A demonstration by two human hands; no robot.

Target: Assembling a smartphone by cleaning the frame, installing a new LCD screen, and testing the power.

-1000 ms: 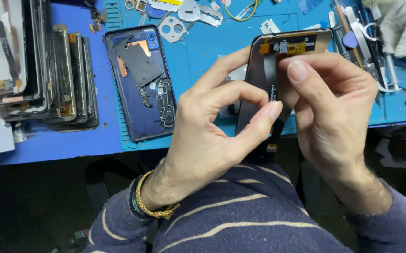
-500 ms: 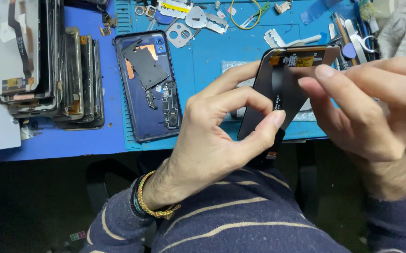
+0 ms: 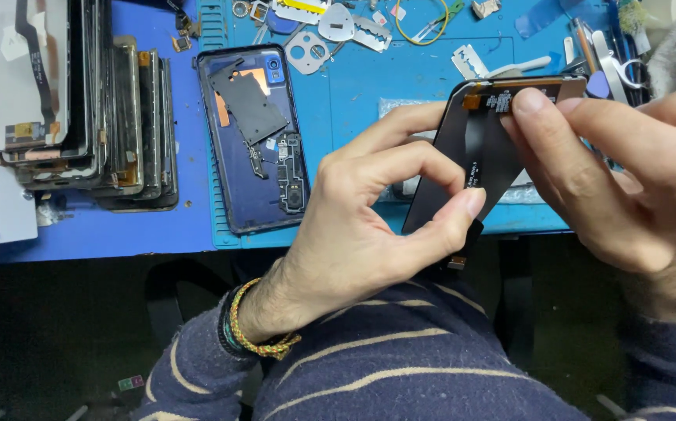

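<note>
The blue mat [image 3: 400,93] is evenly and brightly lit from above, and only soft, short shadows are cast beside the stacked screens [image 3: 96,117]. The space below the bench edge is left dim, almost black. Slight softness is seen on the right hand [image 3: 626,179] near the frame edge; faint glare is caught on the metal tools [image 3: 603,54].

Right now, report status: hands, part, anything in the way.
Left hand and right hand both grip the black screen panel, held above blue mat. Opened phone lies left, apart.
</note>
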